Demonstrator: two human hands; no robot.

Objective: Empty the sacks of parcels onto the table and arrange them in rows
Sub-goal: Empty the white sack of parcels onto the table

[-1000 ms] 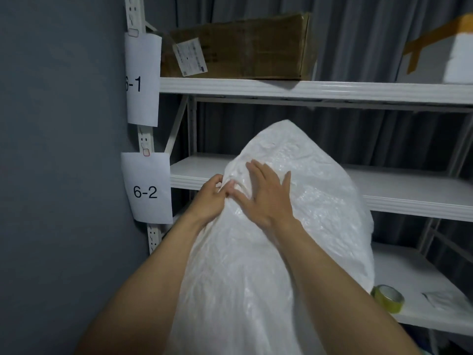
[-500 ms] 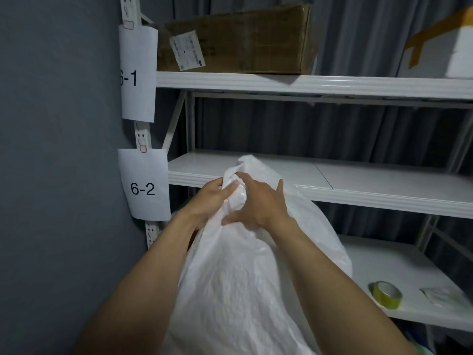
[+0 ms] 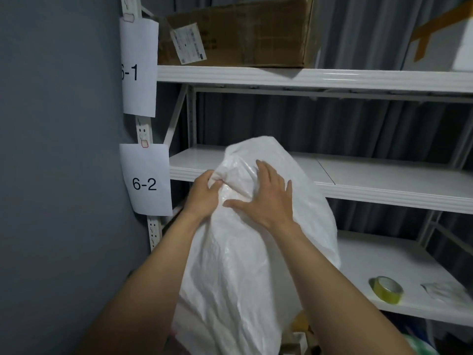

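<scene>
Both of your hands are on the white sack [image 3: 243, 265]. Your left hand [image 3: 204, 198] has its fingers [image 3: 213, 185] clenched round a bunched fold of fabric near the sack's top. Your right hand [image 3: 268, 201] lies just beside it on the right, fingers [image 3: 267, 172] straight and spread and the thumb stretched left, pressing flat on the fabric and grasping nothing.

The sack stands tall between your forearms, its rounded top level with the front edge of the middle shelf [image 3: 384, 180]. Its lower end runs out of view at the near edge, so you cannot tell what it rests on.

On the lower shelf [image 3: 378, 257], well to the right of the sack, a roll of yellowish tape [image 3: 386, 289] lies beside a crumpled clear wrapper [image 3: 445, 293]. On the top shelf [image 3: 307, 78] sits a cardboard box [image 3: 243, 34] with a printed label, and a white box [image 3: 450, 39] with orange tape stands far right.

Two paper signs hang on the left upright, "6-1" [image 3: 139, 67] above "6-2" [image 3: 146, 180], next to the grey wall [image 3: 64, 149].
</scene>
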